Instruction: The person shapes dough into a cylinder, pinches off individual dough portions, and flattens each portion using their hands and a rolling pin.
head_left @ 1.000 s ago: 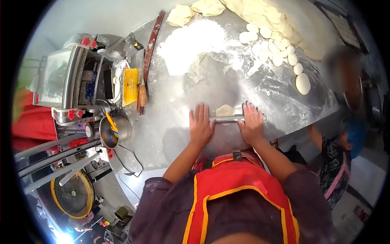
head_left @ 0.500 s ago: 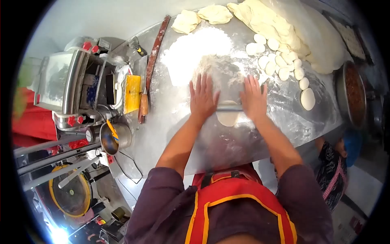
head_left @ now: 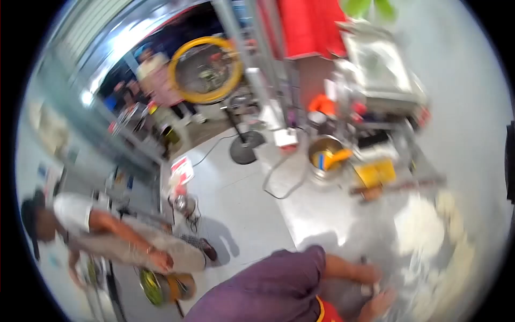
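Note:
At the lower right, my left hand [head_left: 369, 273] is over the floured metal table [head_left: 343, 228], its fingers blurred. Below it, my right hand [head_left: 380, 304] is also smeared by motion. A small pale piece of dough [head_left: 367, 290] shows between the two hands. A dark rod end [head_left: 364, 260] sticks out beside my left hand; the rest of the rod is hidden. Ahead of the hands lie white flour [head_left: 421, 225] and blurred pale dough [head_left: 456, 268].
A metal pot [head_left: 324, 169] with an orange-handled tool, a yellow scraper [head_left: 375, 173] and a long brown stick [head_left: 416, 185] stand or lie along the table. A machine [head_left: 381, 70] is behind them. To the left are a fan [head_left: 205, 70] and a co-worker [head_left: 118, 231].
The view has swung left, bringing in the floor, the fan and a co-worker. My hands now appear at the lower right; they lay flat with fingers spread over a rod and dough before.

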`<state>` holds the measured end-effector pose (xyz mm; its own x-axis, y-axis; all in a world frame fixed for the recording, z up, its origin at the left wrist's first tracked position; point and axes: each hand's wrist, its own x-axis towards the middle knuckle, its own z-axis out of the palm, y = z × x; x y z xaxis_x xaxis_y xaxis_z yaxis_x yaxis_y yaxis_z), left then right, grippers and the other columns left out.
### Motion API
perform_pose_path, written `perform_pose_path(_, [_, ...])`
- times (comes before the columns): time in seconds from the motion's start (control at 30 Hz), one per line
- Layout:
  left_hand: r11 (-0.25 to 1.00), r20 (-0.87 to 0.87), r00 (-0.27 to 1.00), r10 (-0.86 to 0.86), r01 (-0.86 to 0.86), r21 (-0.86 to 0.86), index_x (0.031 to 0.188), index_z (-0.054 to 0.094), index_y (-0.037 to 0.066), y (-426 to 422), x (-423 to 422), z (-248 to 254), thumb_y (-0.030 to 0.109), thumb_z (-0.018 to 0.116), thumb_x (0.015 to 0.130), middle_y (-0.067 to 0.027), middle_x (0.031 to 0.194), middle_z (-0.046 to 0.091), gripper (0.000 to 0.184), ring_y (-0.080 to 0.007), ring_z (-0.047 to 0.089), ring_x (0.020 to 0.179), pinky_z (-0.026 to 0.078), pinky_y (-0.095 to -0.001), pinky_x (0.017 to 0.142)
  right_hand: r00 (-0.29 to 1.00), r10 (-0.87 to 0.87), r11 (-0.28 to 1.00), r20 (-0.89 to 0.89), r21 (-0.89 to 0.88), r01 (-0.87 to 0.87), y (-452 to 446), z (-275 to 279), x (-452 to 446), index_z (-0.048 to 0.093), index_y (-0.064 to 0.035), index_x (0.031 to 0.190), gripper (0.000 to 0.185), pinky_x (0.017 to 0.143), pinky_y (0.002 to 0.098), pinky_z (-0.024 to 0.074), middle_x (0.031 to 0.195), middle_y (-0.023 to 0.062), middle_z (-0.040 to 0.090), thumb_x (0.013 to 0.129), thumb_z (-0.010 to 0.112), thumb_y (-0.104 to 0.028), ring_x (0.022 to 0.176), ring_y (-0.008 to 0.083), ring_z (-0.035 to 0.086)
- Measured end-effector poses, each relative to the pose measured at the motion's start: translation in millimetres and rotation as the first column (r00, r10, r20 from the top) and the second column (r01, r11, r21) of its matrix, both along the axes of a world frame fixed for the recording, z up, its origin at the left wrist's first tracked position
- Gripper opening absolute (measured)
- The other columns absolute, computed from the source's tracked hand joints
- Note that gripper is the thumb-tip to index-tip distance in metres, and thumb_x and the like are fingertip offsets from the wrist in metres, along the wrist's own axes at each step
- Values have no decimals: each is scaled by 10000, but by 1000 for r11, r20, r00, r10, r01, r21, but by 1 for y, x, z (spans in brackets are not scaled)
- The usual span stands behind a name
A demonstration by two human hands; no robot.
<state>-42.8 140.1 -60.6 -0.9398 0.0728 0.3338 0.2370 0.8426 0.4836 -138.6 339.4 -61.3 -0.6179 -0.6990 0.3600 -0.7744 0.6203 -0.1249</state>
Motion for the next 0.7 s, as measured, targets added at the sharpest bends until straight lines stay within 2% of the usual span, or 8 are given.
perform_pose_path(0.03, [995, -55, 998, 43, -38, 88, 792, 597, 69, 5, -5, -11, 159, 627, 747, -124, 842, 581, 106, -316, 577, 852, 463, -440, 757, 982, 76, 939, -171, 344, -13, -17, 57, 27, 566, -86, 1270, 404, 1043, 534, 369, 1342, 178, 528, 906, 459, -225, 1233, 369, 496])
perform_pose_path(0.1, [986, -50, 999, 22, -14, 168, 816, 602, 80, 1, -14, -4, 181, 626, 767, -125, 812, 592, 115, -337, 597, 834, 471, -462, 729, 998, 32, 900, 44, 433, -48, -22, 84, 36, 538, -60, 1315, 454, 1065, 575, 328, 1396, 189, 481, 923, 463, -274, 1303, 378, 432])
perform_pose_path(0.2, [853, 514, 856, 61, -312, 419, 917, 716, 108, -3, -22, 19, 264, 570, 844, -91, 1026, 689, 226, -314, 614, 949, 499, -451, 807, 995, 16, 910, 96, 411, -55, -44, 78, 37, 533, -59, 1318, 483, 1065, 576, 329, 1392, 190, 483, 906, 474, -305, 1302, 380, 432])
perform_pose_path(0.3, [975, 388, 898, 210, -223, -12, 868, 722, 108, 6, -50, -24, 223, 557, 846, -124, 915, 698, 203, -333, 639, 817, 509, -456, 708, 995, 52, 921, 83, 382, -80, -59, 66, 29, 529, -59, 1320, 514, 1064, 576, 329, 1389, 190, 485, 889, 484, -336, 1301, 382, 433])
perform_pose_path(0.33, [974, 509, 840, 190, -226, 8, 926, 705, 100, 1, -39, 8, 226, 541, 855, -123, 953, 689, 218, -317, 637, 883, 504, -459, 747, 995, 63, 920, 75, 381, -87, -63, 65, 26, 528, -59, 1321, 525, 1064, 576, 329, 1387, 191, 485, 884, 488, -347, 1301, 383, 433])
perform_pose_path(0.43, [953, 266, 962, 56, -131, 273, 1023, 673, 88, -3, -70, -88, 209, 537, 856, -154, 1077, 654, 247, -330, 605, 1019, 479, -455, 869, 994, 77, 925, 71, 367, -98, -68, 60, 21, 524, -58, 1323, 557, 1064, 577, 329, 1384, 192, 487, 867, 499, -378, 1300, 385, 433])
perform_pose_path(0.53, [849, 402, 863, 308, -439, 293, 830, 604, 90, -6, -45, 16, 218, 626, 783, -132, 777, 600, 139, -361, 612, 794, 467, -491, 670, 995, 78, 930, 69, 354, -98, -69, 56, 15, 520, -58, 1325, 591, 1064, 577, 330, 1380, 193, 488, 851, 509, -409, 1298, 387, 433])
perform_pose_path(0.7, [880, 78, 927, 367, -374, 294, 923, 612, 81, -21, -24, 63, 291, 645, 787, -155, 852, 632, 252, -375, 616, 813, 492, -487, 719, 994, 76, 933, 75, 347, -97, -69, 53, 8, 513, -57, 1329, 648, 1064, 578, 330, 1374, 194, 491, 823, 527, -461, 1297, 390, 434])
